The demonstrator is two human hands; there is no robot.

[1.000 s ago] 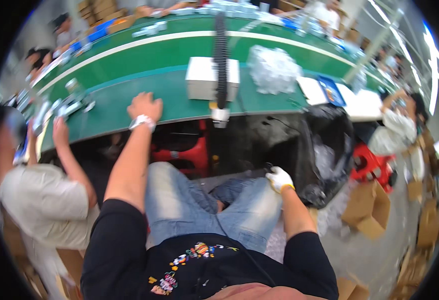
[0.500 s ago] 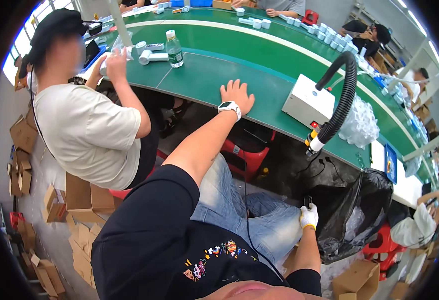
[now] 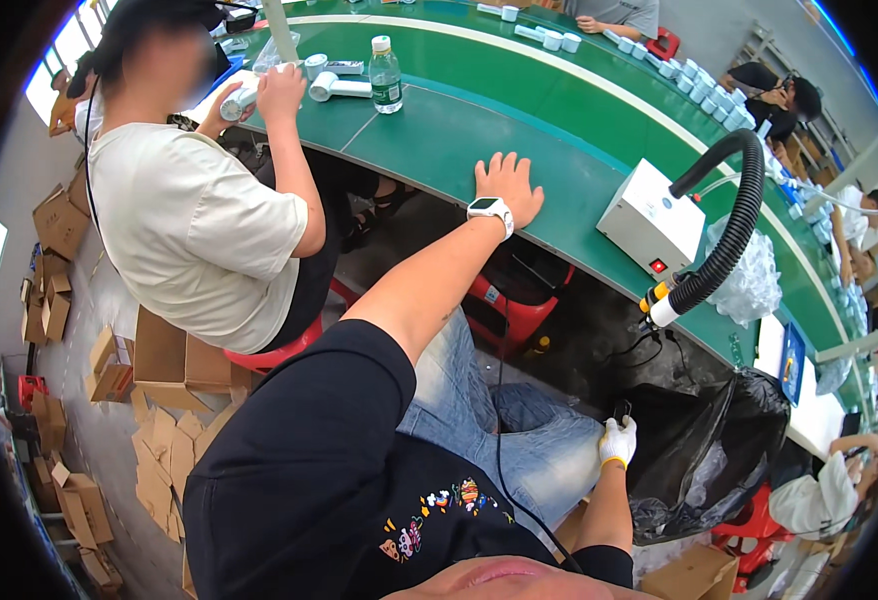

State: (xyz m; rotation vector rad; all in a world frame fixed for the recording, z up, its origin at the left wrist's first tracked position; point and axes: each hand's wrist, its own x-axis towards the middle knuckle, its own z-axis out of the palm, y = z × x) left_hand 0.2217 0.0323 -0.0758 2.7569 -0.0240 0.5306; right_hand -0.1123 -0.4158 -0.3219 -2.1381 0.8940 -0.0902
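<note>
Black hose (image 3: 750, 190) arches over table (image 3: 434, 135).

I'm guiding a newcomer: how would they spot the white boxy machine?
Find the green worktop, then the person's ungloved left hand, palm down on it. To that hand's right sits the white boxy machine. Its flat sides and small red light set it apart from the crumpled translucent plastic nearby.

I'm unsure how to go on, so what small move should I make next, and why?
Perhaps lift your gloved right hand to the table: it seems to hold a dark object by your knee, while your left hand rests there, fingers spread, apparently free.
</note>
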